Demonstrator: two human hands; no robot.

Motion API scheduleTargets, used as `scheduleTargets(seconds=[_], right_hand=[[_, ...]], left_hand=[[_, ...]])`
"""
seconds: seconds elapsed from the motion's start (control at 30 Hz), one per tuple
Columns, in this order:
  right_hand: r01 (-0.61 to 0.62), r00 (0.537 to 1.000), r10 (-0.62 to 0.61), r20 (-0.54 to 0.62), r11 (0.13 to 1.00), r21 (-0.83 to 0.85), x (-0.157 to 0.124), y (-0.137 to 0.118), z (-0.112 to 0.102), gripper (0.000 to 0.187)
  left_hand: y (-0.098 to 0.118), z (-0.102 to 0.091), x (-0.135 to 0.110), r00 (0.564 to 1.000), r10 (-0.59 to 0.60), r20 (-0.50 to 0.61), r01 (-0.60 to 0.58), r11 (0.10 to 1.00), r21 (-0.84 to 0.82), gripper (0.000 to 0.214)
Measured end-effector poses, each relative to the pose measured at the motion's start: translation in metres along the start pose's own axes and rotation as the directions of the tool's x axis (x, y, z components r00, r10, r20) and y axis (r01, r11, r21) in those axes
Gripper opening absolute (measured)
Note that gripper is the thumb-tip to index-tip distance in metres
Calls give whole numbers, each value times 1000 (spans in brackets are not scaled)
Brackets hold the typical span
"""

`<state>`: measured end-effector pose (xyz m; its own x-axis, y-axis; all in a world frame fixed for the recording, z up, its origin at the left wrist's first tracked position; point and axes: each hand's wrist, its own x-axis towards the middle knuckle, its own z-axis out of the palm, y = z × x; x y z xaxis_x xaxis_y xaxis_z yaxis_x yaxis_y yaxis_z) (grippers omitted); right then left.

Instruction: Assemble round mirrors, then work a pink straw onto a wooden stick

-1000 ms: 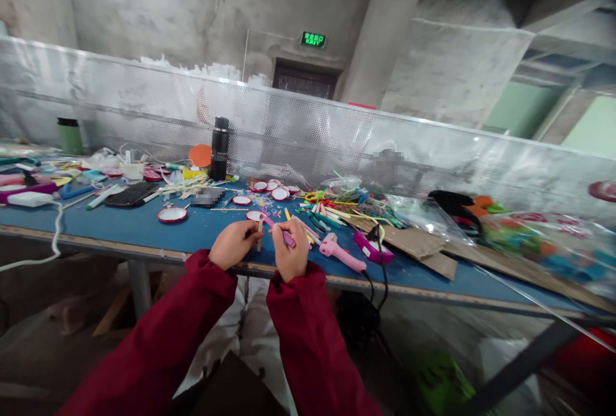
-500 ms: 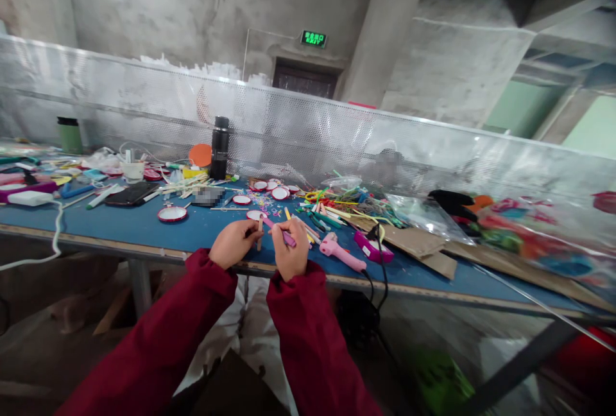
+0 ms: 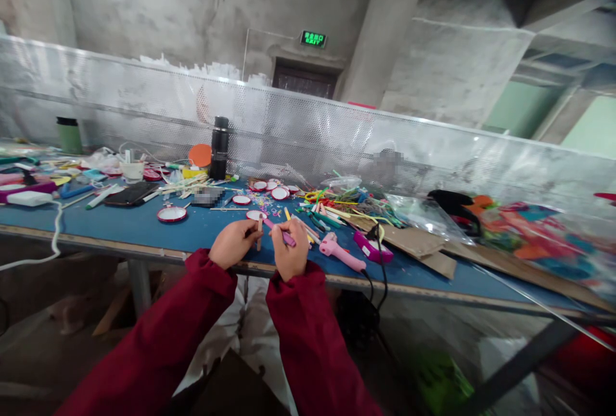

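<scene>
My left hand (image 3: 235, 242) pinches a small flat wooden craft stick (image 3: 260, 234), held upright near the table's front edge. My right hand (image 3: 291, 248) is closed around a purple marker pen (image 3: 287, 238), its tip end pointing toward the stick; whether the two touch I cannot tell. Just behind the hands lies a white round lid with a red rim (image 3: 256, 215), partly hidden by the stick and pen. To the right of my right hand rests a pink glue gun (image 3: 341, 251) with a black cord.
Pens (image 3: 328, 221), tangled cords (image 3: 356, 201) and small coloured rings (image 3: 272, 205) lie behind my hands. A black bottle (image 3: 219, 148) stands behind a phone (image 3: 131, 194) and red-rimmed lids (image 3: 172, 214). Cardboard (image 3: 414, 239) and a purple box (image 3: 373, 247) are to the right.
Both hands, the stick and the pen stay almost exactly where they were. At the far right, the colourful plastic bag has shifted and changed shape.
</scene>
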<state>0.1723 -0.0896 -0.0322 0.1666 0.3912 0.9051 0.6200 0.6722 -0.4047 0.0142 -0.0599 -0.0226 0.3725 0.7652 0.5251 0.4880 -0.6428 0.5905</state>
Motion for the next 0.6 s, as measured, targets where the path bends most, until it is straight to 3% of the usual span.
scheduleTargets(seconds=[0.17, 0.6], right_hand=[[-42, 998, 42, -54, 999, 1, -2, 2, 1, 22], [-20, 999, 19, -39, 1000, -23, -1, 0, 0, 22]], left_hand=[[0, 0, -1, 1000, -4, -2, 4, 1000, -8, 28], [1, 0, 0, 1000, -4, -5, 4, 1000, -7, 27]])
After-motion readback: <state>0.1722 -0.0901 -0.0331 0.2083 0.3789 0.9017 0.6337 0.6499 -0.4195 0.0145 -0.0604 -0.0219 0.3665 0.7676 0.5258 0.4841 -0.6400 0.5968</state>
